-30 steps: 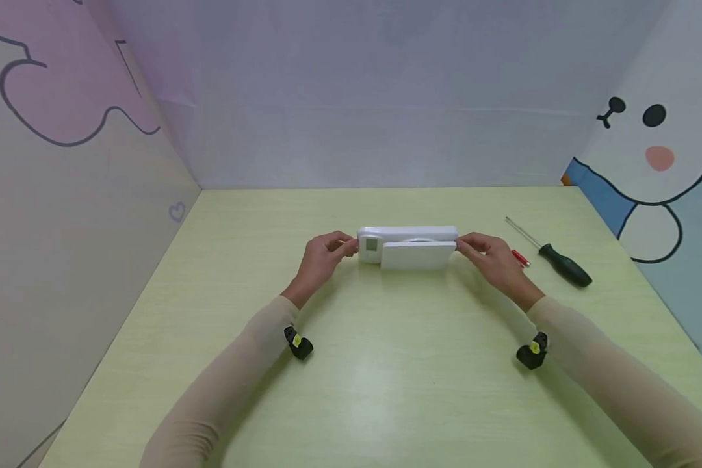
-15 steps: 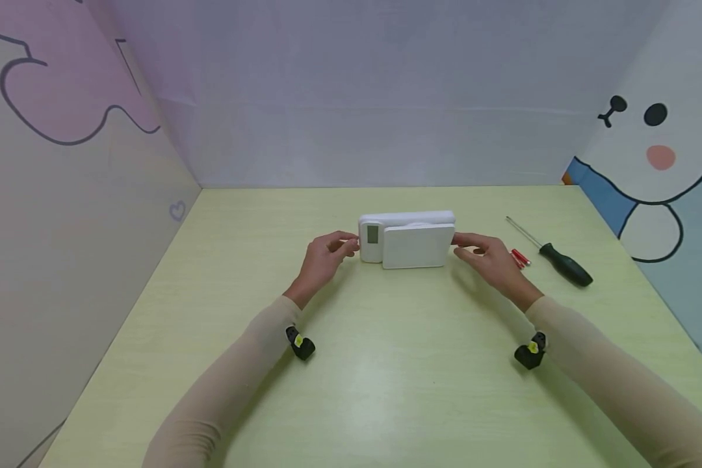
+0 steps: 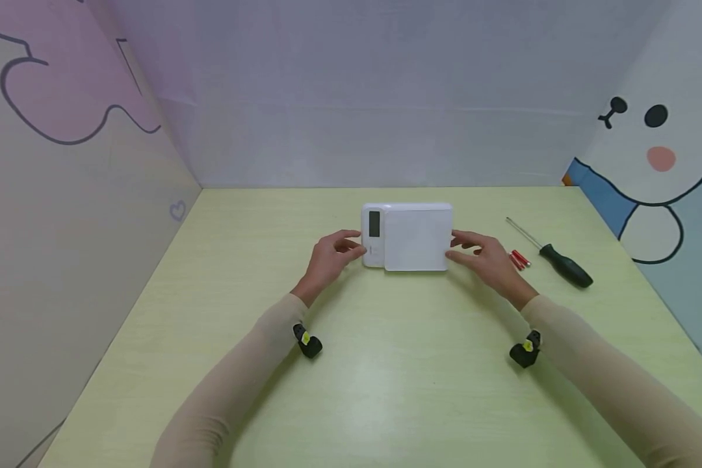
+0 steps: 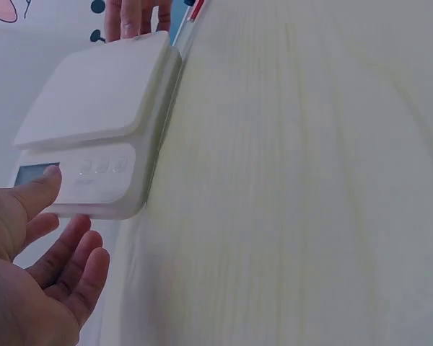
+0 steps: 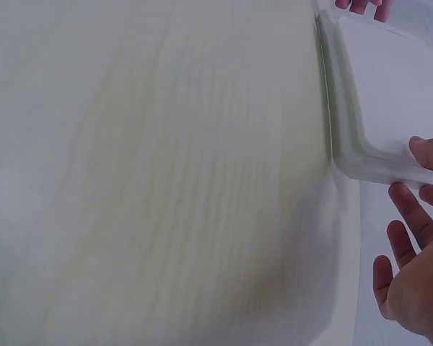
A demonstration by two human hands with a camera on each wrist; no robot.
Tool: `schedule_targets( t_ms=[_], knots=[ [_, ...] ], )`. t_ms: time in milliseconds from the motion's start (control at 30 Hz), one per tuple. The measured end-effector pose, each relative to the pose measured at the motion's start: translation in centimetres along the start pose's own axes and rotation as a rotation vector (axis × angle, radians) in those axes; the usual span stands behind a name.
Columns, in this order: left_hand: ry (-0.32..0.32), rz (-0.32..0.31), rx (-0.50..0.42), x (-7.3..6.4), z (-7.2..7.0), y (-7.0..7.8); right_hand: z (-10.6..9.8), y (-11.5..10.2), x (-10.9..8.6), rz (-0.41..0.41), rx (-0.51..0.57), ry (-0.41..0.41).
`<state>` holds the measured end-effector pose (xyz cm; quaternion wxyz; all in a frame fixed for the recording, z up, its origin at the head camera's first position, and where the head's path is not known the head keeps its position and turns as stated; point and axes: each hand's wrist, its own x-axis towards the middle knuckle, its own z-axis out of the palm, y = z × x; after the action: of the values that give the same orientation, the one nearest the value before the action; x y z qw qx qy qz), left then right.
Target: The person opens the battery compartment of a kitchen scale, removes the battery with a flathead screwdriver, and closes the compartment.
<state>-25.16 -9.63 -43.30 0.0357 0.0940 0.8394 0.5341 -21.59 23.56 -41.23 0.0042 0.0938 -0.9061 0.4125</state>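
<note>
A white kitchen scale (image 3: pixel 416 238) stands between my two hands, its weighing plate and dark display facing up toward the head camera. At its left end, my left hand (image 3: pixel 332 257) holds it: the thumb lies over the panel by the display (image 4: pixel 33 174), and the forefinger is at the end edge. The other fingers hang loosely curled. My right hand (image 3: pixel 484 260) grips the opposite end, with its thumb on the plate corner (image 5: pixel 390 148) and its forefinger at the edge below. The scale's underside is hidden, and its near edge is close over the table.
Beyond my right hand lie red batteries (image 3: pixel 519 259) and a screwdriver (image 3: pixel 564 265) with a dark green handle. The pale wooden table (image 3: pixel 374 364) ends at a plain back wall (image 3: pixel 386 130). Walls with cartoon drawings rise at both sides.
The scale has tilted between my hands: its far edge has shifted up in the head view and its top face shows much more fully. Both hands have moved slightly inward.
</note>
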Motion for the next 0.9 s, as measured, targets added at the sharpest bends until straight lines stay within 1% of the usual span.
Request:
schedule_targets(
  t_ms=[67, 267, 467, 700, 900],
  knots=[
    [-0.01, -0.016, 0.007, 0.02, 0.24, -0.11, 0.13, 0.14, 0.0, 0.003, -0.009, 0.0],
    [-0.024, -0.048, 0.025, -0.05, 0.47, -0.22, 0.27, 0.25, -0.09, 0.038, 0.017, -0.007],
    [-0.059, -0.078, 0.058, -0.07, 0.54, -0.24, 0.28, 0.14, -0.15, 0.073, 0.03, -0.042],
    [-0.095, -0.121, 0.059, -0.19, 0.76, -0.11, 0.47, 0.22, -0.18, 0.108, 0.001, -0.098],
    [-0.142, -0.158, 0.075, -0.07, 0.88, -0.14, 0.67, 0.45, -0.17, 0.12, -0.028, -0.13]
  ],
)
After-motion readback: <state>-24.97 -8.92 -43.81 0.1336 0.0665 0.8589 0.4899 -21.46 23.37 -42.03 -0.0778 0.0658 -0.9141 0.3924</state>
